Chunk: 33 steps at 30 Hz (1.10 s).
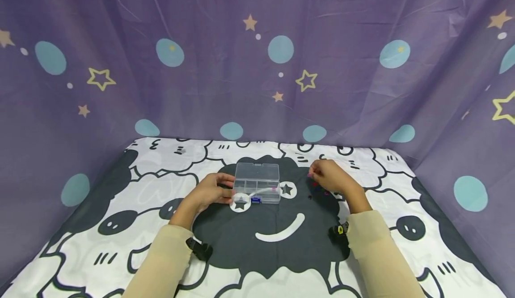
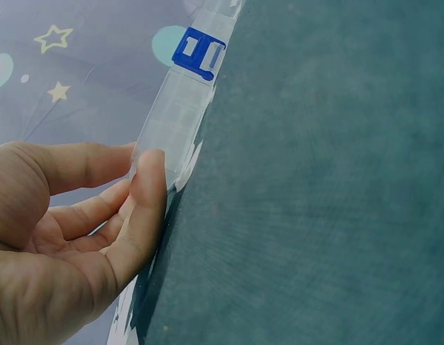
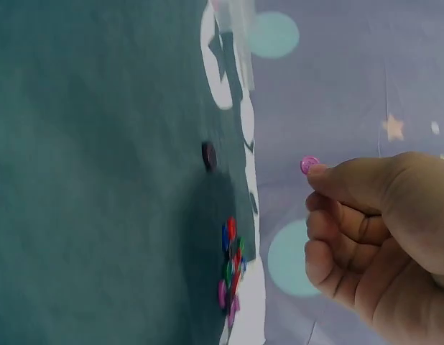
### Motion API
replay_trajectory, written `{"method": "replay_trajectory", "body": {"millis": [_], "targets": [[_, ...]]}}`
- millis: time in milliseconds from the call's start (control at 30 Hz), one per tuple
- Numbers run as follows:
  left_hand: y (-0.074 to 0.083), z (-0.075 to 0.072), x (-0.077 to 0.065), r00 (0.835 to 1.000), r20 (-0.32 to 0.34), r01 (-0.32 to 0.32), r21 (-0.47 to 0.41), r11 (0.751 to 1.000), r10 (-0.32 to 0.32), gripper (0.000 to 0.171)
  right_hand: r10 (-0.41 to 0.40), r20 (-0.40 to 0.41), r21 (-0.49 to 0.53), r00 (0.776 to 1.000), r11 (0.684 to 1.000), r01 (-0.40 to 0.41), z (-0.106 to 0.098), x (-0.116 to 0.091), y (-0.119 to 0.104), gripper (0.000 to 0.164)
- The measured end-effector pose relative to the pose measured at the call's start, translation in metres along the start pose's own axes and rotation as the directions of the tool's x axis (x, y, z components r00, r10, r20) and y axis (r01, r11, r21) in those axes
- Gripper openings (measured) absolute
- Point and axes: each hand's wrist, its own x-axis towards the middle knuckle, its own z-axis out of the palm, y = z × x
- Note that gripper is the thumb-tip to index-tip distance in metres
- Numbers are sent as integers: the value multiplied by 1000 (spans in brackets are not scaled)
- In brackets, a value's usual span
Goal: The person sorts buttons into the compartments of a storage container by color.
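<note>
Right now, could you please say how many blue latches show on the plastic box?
1: the blue latch is on the near side of the plastic box, right of the left hand; any at the back could be hidden.

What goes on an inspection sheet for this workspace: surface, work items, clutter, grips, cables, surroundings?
Surface: cartoon-print cloth, dark in the middle.
Job's things: clear box with blue latch; pink disc; small coloured pieces loose on the cloth, a dark piece nearby.
Clutter: nothing seen.
Grips: left grip holds the box's left end; right grip pinches the pink disc.
Cables: nothing seen.
Surroundings: purple patterned curtain behind the cloth.
</note>
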Motion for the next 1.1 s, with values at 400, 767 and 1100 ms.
{"method": "replay_trajectory", "body": {"millis": [400, 767, 1100], "targets": [[-1, 0, -1, 1000, -2, -10, -3, 1000, 10, 51, -237, 19, -165, 971, 958, 237, 20, 13, -36, 10], [-1, -1, -3, 1000, -7, -9, -2, 1000, 9, 51, -309, 58, -242, 949, 918, 314, 33, 17, -56, 10], [-1, -1, -1, 1000, -1, -13, -2, 1000, 13, 51, -286, 108, -291, 952, 907, 305, 36, 22, -67, 8]]}}
